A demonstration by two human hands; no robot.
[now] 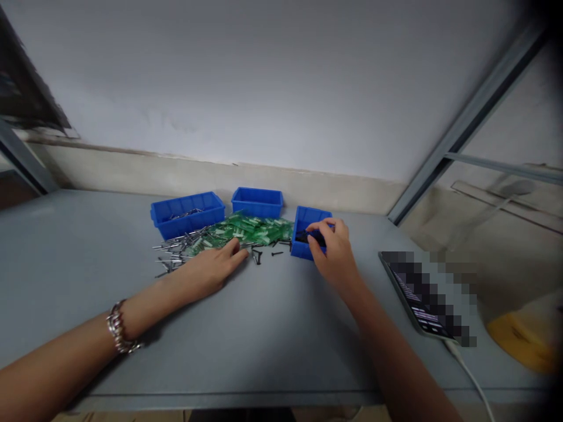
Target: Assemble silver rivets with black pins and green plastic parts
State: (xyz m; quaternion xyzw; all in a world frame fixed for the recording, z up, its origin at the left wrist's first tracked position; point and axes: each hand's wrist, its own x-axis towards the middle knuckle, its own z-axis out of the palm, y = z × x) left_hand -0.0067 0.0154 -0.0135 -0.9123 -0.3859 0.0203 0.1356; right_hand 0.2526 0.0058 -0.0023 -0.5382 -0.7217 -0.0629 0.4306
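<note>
My left hand [215,266] rests on the table at the near edge of a heap of green plastic packets [261,228], its fingers bent and close together. Whatever they may hold is hidden. My right hand [336,252] reaches into the right blue bin [303,252], thumb and fingers curled over dark pieces [302,236] inside. What lies between those fingertips cannot be made out. Some dark screws [277,254] lie loose between my hands. Long silvery rivet-like pins [173,245] are scattered left of the packets.
A left blue bin [187,225] holds some silvery pins. A middle blue bin [257,208] stands against the wall behind the packets. At the right lies a phone [417,299] with a white cable [470,375], near a yellow object [521,340]. Metal frame posts [422,176] border the table.
</note>
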